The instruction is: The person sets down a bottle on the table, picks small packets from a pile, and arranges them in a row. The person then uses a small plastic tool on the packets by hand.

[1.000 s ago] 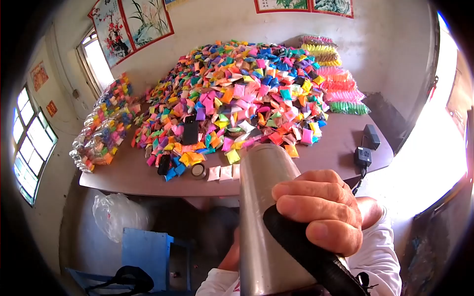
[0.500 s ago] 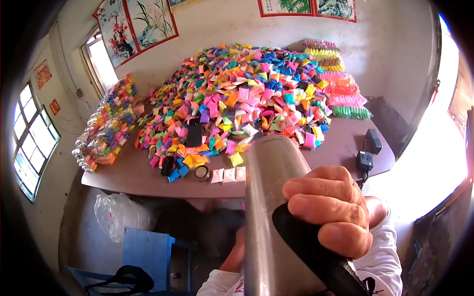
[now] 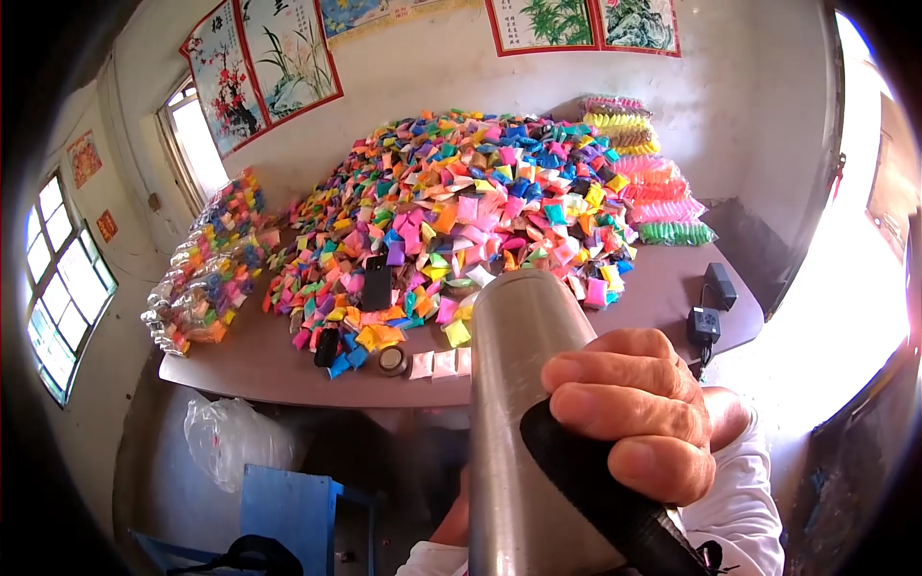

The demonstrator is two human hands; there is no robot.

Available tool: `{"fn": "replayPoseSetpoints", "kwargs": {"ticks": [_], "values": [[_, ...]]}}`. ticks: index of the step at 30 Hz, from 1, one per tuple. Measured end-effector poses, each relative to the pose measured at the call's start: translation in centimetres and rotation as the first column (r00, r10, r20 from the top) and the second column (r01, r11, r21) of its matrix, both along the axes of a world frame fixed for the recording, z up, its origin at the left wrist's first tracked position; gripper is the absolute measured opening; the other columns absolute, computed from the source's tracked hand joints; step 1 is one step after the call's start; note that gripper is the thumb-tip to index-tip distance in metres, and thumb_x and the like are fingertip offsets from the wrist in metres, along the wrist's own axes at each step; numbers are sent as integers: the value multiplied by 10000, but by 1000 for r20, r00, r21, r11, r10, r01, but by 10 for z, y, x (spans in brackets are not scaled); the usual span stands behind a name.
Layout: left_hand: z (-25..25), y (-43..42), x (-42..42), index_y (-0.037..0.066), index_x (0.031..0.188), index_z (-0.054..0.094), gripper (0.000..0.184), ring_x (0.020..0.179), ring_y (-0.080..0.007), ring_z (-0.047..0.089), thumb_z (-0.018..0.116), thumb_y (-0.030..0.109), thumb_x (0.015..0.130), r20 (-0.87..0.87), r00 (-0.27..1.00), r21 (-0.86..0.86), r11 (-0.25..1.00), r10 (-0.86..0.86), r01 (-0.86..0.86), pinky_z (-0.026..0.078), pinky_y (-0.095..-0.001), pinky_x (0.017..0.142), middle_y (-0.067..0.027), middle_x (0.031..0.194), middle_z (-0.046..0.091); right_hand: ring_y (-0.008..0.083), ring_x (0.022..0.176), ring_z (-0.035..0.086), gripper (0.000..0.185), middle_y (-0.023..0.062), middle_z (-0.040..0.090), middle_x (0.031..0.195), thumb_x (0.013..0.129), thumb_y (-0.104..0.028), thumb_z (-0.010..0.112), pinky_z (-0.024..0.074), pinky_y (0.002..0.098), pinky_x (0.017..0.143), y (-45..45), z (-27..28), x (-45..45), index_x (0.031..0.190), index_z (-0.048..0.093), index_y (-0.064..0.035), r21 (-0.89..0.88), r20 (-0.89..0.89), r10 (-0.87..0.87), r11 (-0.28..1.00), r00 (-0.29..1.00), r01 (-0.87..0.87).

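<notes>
My right hand [image 3: 634, 413] is closed around a steel thermos flask [image 3: 523, 384] with a black sleeve or strap, raised close to the camera. The flask's bottom end points up and toward the table; its lower part runs out of the frame. My left forearm [image 3: 451, 528] shows just beside the flask, but the left hand is hidden. Beyond the flask, a big heap of small coloured packets [image 3: 451, 211] covers much of the table [image 3: 250, 370]. A round lid-like piece [image 3: 392, 361] lies near the front edge, beside a few pale pink packets [image 3: 432, 364].
A black phone [image 3: 376, 285] rests on the heap, and a small dark object [image 3: 327, 347] lies at its front. Bagged packets stand at left [image 3: 211, 259] and right [image 3: 663, 192]. A power adapter [image 3: 703, 326] sits at the right edge. Below are a blue stool [image 3: 288, 509] and a clear plastic bag [image 3: 235, 442].
The camera has tilted up a little, so the table and heap appear lower and more of the wall pictures shows. The thermos flask stays in my right hand, nearly unmoved in view.
</notes>
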State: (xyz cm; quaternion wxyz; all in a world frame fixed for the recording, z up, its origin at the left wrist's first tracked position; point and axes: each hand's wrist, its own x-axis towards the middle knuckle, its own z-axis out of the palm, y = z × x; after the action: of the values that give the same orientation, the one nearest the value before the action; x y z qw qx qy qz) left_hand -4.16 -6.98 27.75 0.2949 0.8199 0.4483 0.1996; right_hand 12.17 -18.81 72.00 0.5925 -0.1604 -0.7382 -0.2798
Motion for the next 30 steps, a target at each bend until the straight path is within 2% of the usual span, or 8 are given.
{"fn": "replayPoseSetpoints", "kwargs": {"ticks": [12,18,20,21,24,26,30], "values": [[-1,-1,-1,54,725,570,391,756,-396,586,473,382,914,-5,999,-4,999,48,-48,459,-490,671,-206,752,594,349,869,651,372,199,625,1027,845,-166,623,482,397,621,3,4,-1,1158,449,-66,50,4,-6,999,1000,6],[19,-12,-3,63,727,568,372,754,-388,588,478,372,914,126,990,95,993,60,-72,463,-486,677,-192,755,599,359,871,649,331,212,621,1036,871,-153,582,484,399,621,4,3,-2,1158,447,-57,32,17,9,999,1000,-10],[11,-9,-2,64,731,568,364,758,-386,589,481,367,914,89,994,69,995,58,-65,464,-486,678,-192,754,597,334,814,668,176,234,655,949,817,-58,580,515,363,635,10,3,-7,976,529,-3,136,-66,56,990,996,-47],[5,-7,-2,64,733,567,360,760,-385,589,482,364,914,70,996,55,997,58,-62,464,-486,678,-192,754,596,334,814,668,176,234,655,949,817,-58,580,515,363,635,9,1,-7,976,529,-3,134,-67,57,990,996,-48],[-9,-3,-4,65,737,567,353,765,-383,590,484,359,914,29,998,26,998,58,-59,465,-486,678,-192,754,595,340,859,660,190,246,639,996,817,-57,588,515,376,663,4,-4,-1,985,526,11,28,-40,47,999,998,-46],[-18,-3,-3,59,750,568,355,773,-388,589,479,360,915,54,997,79,995,50,-54,465,-487,679,-198,768,598,345,890,651,225,259,625,1025,808,-65,602,514,391,689,2,-5,4,997,532,35,-65,25,62,996,998,-60],[-22,-1,-1,53,759,573,358,776,-394,588,477,361,915,-7,999,40,998,52,-52,466,-489,677,-198,782,605,346,889,649,271,266,625,1016,790,-73,617,516,399,702,0,-11,9,1012,538,62,-201,77,54,979,996,-38]]}}
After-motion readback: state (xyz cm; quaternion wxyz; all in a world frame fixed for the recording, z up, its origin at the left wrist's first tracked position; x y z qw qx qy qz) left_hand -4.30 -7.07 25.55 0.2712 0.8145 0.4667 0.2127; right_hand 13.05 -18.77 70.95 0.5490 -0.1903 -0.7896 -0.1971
